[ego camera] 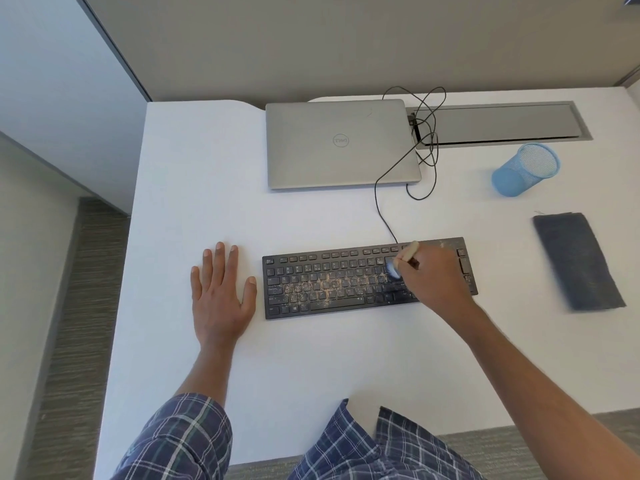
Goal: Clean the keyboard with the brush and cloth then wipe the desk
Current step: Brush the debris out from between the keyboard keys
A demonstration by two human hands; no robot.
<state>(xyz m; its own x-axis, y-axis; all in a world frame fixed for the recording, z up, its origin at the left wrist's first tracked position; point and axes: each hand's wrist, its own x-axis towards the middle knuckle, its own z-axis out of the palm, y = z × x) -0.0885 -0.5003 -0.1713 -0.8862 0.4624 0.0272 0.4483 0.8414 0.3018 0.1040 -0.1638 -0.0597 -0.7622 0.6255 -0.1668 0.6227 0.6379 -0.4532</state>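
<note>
Plaid sleeve [180,438] leads to the left hand [221,292], flat and spread on the desk [311,368] just left of the keyboard [329,285]. At its right end the right hand [436,282] grips the brush [408,251], bristles on the crumb-strewn keys. Well right lies the cloth [578,261], bare surface between.

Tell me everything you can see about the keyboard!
The keyboard is black, flat and looks plastic, with rows of dark keys. Tan crumbs lie scattered over its middle keys. It lies on the white desk, a thin black cable running from its back edge. The right hand holds a brush over its right part, hiding some keys.
</note>
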